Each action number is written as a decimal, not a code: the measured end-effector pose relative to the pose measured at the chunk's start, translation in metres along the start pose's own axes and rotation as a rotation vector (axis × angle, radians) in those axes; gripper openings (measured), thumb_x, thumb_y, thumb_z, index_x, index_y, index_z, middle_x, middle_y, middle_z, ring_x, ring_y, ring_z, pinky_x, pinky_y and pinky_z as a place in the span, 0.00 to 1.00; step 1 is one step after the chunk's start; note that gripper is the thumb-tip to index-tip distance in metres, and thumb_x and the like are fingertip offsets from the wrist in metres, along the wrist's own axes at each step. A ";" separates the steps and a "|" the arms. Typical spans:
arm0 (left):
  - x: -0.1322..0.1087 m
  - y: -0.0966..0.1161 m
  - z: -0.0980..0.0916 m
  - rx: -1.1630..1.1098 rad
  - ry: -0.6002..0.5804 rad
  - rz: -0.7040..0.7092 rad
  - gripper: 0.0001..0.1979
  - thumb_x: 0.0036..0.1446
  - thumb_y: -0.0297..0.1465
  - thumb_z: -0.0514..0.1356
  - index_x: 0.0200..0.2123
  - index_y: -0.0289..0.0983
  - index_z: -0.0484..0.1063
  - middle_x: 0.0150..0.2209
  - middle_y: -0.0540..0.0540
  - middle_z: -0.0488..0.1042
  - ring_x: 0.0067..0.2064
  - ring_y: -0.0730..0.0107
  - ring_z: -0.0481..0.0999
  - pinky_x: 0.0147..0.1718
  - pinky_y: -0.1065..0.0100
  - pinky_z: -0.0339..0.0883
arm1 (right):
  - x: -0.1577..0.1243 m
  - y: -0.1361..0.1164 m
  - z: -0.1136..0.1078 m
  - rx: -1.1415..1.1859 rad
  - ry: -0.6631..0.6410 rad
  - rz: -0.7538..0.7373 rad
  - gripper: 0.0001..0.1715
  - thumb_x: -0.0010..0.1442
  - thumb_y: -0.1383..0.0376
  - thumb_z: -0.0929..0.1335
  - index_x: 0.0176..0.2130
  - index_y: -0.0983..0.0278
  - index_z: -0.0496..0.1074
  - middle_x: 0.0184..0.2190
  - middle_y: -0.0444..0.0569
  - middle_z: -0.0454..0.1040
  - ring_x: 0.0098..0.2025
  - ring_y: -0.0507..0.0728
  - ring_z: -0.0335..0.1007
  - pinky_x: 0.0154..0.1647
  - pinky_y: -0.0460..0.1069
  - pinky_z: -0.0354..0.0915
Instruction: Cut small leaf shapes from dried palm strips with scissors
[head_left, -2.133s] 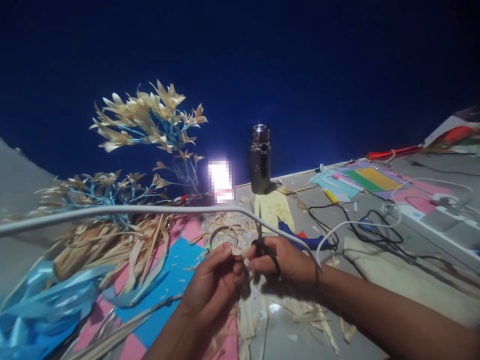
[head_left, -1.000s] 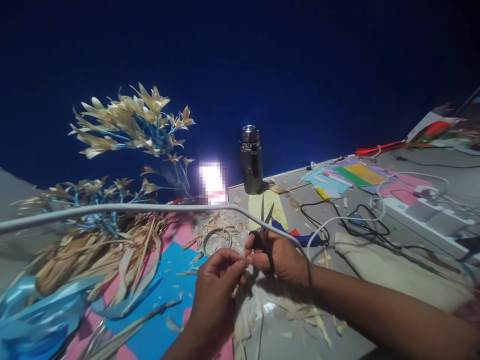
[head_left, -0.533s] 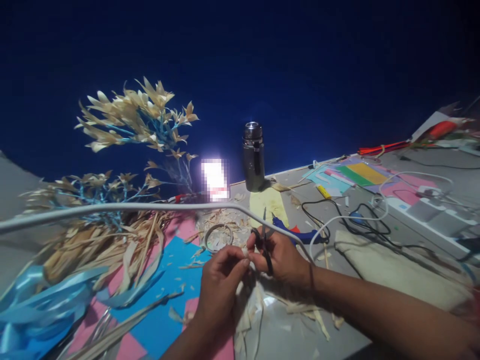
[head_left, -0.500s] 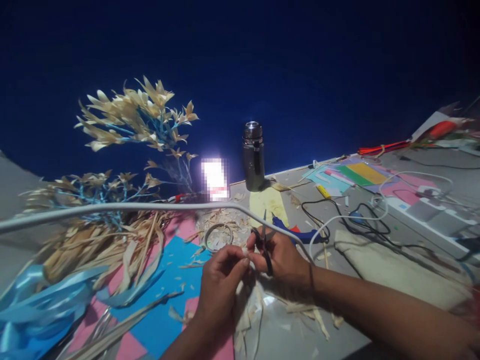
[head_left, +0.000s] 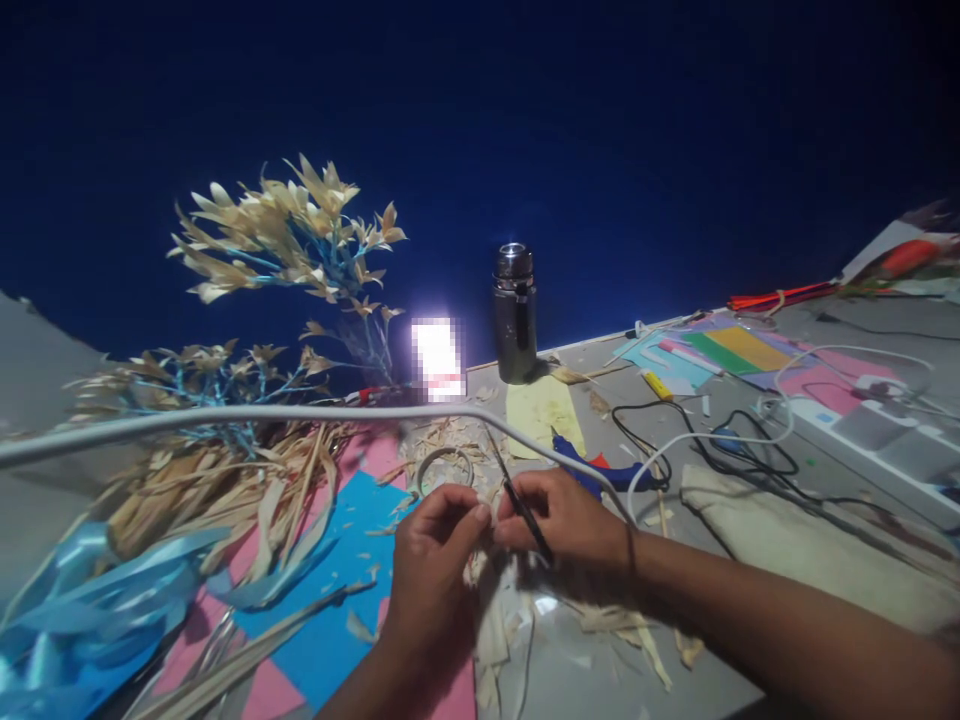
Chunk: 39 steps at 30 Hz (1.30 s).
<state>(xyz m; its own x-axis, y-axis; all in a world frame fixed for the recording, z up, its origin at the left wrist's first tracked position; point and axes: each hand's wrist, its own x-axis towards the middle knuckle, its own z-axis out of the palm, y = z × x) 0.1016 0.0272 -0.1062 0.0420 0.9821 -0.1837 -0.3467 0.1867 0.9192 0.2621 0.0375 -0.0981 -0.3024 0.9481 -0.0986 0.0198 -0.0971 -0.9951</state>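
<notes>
My left hand is closed in a pinch on a small pale strip of dried leaf, too small to make out clearly. My right hand grips black scissors, the blades pointing up and left, closed, right beside the left fingertips. Both hands hover over a litter of pale dried-leaf strips on the grey table. A thin ring lies just beyond the left hand.
A white cable crosses in front of the hands. Craft branches with dried leaves, blue ribbon, blue and pink paper, a dark flask, a blue glue gun, black wires and a power strip surround them.
The scissor blades, apart a second ago, have shut and tilted to the left. My hands stay together at the same spot; the view has shifted slightly.
</notes>
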 end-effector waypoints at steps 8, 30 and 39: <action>0.000 0.020 0.003 -0.071 0.068 -0.082 0.13 0.47 0.32 0.72 0.30 0.40 0.69 0.23 0.55 0.70 0.23 0.73 0.69 0.20 0.73 0.58 | -0.003 0.002 -0.004 0.128 -0.329 0.355 0.17 0.50 0.56 0.73 0.23 0.67 0.71 0.16 0.43 0.70 0.14 0.46 0.60 0.13 0.40 0.56; 0.001 0.019 0.003 -0.156 0.011 -0.107 0.14 0.46 0.31 0.72 0.29 0.39 0.68 0.21 0.55 0.68 0.23 0.73 0.69 0.21 0.73 0.58 | -0.003 0.003 -0.001 0.129 -0.314 0.369 0.20 0.51 0.58 0.73 0.18 0.66 0.68 0.14 0.42 0.68 0.12 0.46 0.59 0.10 0.40 0.54; 0.002 0.017 0.001 -0.152 0.004 -0.102 0.13 0.47 0.30 0.71 0.27 0.39 0.68 0.21 0.55 0.68 0.22 0.75 0.67 0.20 0.74 0.57 | -0.003 0.002 0.001 0.084 -0.264 0.361 0.20 0.50 0.58 0.73 0.17 0.65 0.66 0.12 0.42 0.67 0.13 0.48 0.61 0.11 0.41 0.56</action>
<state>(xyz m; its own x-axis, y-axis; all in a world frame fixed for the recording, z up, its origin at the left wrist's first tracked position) 0.0969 0.0320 -0.0899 0.0803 0.9581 -0.2749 -0.4781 0.2790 0.8328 0.2618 0.0344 -0.1000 -0.5229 0.7403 -0.4225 0.0945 -0.4423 -0.8919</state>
